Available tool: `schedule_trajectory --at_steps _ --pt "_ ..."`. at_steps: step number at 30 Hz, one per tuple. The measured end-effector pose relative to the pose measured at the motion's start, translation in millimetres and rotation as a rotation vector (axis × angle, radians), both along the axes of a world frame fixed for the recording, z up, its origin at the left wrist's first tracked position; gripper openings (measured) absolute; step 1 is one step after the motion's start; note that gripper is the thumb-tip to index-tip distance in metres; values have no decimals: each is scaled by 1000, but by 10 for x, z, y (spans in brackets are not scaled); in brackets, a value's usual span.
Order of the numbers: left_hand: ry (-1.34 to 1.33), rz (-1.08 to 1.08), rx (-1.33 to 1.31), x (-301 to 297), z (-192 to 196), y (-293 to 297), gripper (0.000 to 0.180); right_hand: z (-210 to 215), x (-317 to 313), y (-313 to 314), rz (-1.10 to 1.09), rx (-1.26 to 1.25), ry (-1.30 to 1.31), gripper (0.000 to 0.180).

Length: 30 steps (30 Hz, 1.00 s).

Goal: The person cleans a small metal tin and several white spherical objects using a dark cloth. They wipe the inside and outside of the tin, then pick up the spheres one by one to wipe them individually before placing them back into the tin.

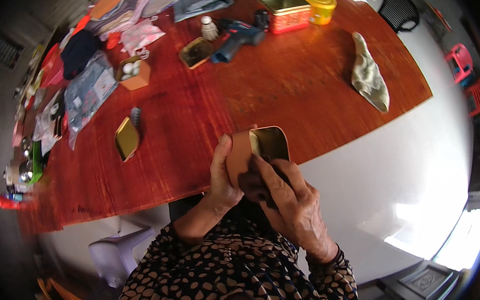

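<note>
Gripping the tin [241, 154] from its left side, the left hand [222, 174] was partly closed, its thumb pressed up along the orange-brown wall and its palm low against the side; the rest of its fingers were mostly hidden. The tin sat between the 2 hands, tilted, its gold-lined mouth showing, close to the near edge of the table [180, 120] in front of a patterned shirt [214, 261]. The right hand [297, 208] was curled around a dark cloth [254, 186], holding it against the tin's near wall, with bent fingers over the lower part of the mouth.

Left of the hands, toward the near edge of the table, rested a gold lid [127, 139]. Farther in stood a small box [136, 84] of white balls [130, 70]. Toward the far edge were a shallow tray [195, 53], a shuttlecock [209, 29] and a drill [237, 40], then a red box [289, 23] beside a yellow tub [318, 9]. A pale glove-like cloth [371, 76] lay near the right corner.
</note>
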<state>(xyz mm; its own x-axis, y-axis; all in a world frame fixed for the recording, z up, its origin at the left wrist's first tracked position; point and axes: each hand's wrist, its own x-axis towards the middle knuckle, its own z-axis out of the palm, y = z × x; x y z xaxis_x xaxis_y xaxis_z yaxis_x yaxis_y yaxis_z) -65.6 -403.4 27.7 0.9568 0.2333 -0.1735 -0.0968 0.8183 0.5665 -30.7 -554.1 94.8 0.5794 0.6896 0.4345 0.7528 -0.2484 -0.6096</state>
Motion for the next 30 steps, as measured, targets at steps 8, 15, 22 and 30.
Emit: schedule_trajectory --at_steps 8,15,22,30 --pt "-143 62 -282 -111 -87 271 54 -248 -1 -54 -153 -65 51 55" --pt "-234 113 -243 -210 -127 441 60 -470 195 47 -190 217 798 34" --pt "-217 171 -181 -268 -370 551 67 -636 241 530 -95 383 1280 39" --pt "2 339 99 -258 -286 1122 67 -768 607 881 -214 257 892 26"
